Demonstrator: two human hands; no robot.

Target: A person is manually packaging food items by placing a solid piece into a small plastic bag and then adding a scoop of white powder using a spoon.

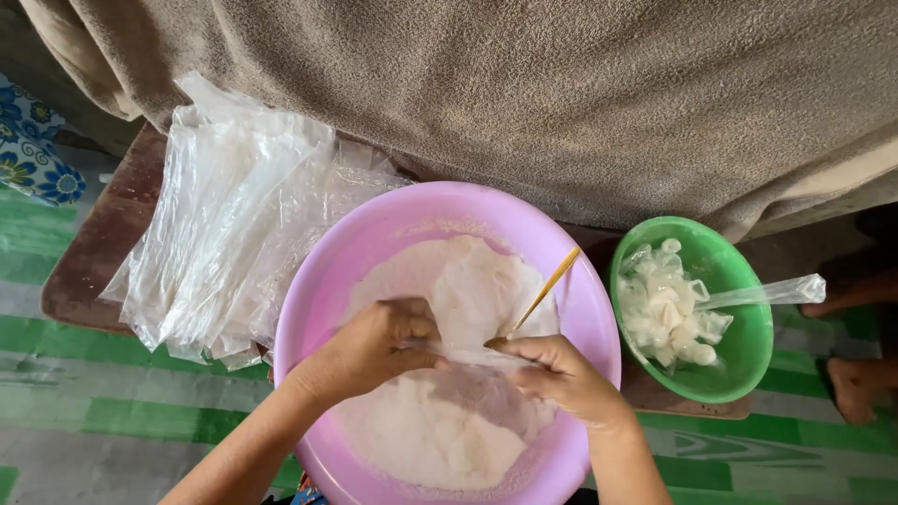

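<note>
A pink plastic basin (369, 234) full of pale powder (440, 430) sits in front of me. Over it, my left hand (379, 344) pinches one side of a clear plastic bag (472, 290) that lies on the powder. My right hand (557, 374) grips the bag's other side and also holds a thin yellow stick (547, 292) that points up to the right. Both hands hover above the middle of the basin.
A pile of clear plastic bags (224, 215) lies left of the basin on a brown wooden board (89, 271). A green bowl (744, 346) at right holds small filled bags. Beige cloth (561, 84) covers the top. Someone's feet (856, 388) show at far right on the green striped floor.
</note>
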